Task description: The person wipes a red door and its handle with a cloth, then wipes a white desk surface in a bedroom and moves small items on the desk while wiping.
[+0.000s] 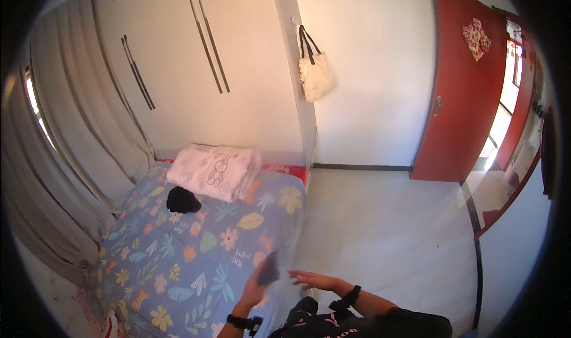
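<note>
Over the near right edge of the bed, my left hand [254, 289] is closed around a small dark, flat object [269, 269], blurred so that its kind does not show. Just to its right, my right hand [315, 280] is stretched out with fingers apart and nothing in them. Its fingertips point toward the dark object without touching it. Each wrist wears a black strap. Beneath my left hand spreads a blue-grey bedsheet [208, 241] with flowers and leaves.
A folded pink blanket [215, 170] and a black cloth-like bundle [182, 200] lie on the bed. Grey curtains [71, 100] hang at the left, beside a pale wardrobe [172, 58]. A cream tote bag [316, 78] hangs on the wardrobe's side. A red door [464, 100] stands open at right.
</note>
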Demonstrator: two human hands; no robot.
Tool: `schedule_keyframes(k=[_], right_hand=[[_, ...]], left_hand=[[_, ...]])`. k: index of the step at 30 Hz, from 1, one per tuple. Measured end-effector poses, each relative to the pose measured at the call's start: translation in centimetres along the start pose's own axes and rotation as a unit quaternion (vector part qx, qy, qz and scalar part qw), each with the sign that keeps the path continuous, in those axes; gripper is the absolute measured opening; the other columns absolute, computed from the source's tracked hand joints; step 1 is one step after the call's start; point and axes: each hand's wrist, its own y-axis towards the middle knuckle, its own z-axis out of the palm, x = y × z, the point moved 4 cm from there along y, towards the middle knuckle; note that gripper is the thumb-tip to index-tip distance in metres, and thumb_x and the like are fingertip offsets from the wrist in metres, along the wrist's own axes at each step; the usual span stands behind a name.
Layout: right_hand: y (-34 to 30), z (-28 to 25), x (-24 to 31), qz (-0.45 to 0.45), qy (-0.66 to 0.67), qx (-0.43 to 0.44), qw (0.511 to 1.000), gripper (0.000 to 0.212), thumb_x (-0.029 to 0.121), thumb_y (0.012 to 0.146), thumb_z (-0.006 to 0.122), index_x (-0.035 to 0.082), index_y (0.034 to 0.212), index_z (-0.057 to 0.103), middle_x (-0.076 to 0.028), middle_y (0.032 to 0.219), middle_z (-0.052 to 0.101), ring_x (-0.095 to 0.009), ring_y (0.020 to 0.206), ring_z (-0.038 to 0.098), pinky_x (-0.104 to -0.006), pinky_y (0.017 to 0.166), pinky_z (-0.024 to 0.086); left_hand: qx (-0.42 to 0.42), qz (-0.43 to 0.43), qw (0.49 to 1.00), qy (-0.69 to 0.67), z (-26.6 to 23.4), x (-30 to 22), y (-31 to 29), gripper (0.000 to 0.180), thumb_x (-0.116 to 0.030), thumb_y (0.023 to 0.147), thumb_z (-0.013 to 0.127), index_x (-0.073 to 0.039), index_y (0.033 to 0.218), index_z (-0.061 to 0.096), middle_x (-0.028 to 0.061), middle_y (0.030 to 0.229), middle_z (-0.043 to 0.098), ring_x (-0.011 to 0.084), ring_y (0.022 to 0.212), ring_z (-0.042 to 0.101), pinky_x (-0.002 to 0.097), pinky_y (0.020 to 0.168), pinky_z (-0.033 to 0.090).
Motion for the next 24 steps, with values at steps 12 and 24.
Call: schedule_keyframes(k=[12, 24], right_hand=[[3.7, -15.6, 6.2, -0.098, 0.142, -0.42, 0.891, 0.051, 0.037, 0.094, 0.059, 0.002, 0.13, 0.05, -0.006, 0.121, 0.058, -0.018, 0.11, 0.054, -0.0348, 0.099, 0.041], [-9.6, -39.2, 6.9, -0.412, 0.53, -0.393, 0.628, 0.05, 0.035, 0.087, 0.06, 0.005, 0.126, 0.052, -0.013, 0.126, 0.058, -0.03, 0.12, 0.053, -0.0458, 0.106, 0.038]], left_hand=[[0.325, 0.056, 0.944, -0.022, 14.7, 2.9, 21.2, 0.076, -0.013, 0.091, 0.061, -0.007, 0.151, 0.014, 0.0169, 0.157, 0.012, 0.0293, 0.143, 0.019, 0.0403, 0.114, 0.023], [0.431, -0.062, 0.9, 0.005, 23.9, 1.4, 36.9, 0.045, -0.009, 0.091, 0.06, 0.003, 0.132, 0.048, 0.015, 0.12, 0.063, 0.0223, 0.116, 0.058, 0.0333, 0.099, 0.043]])
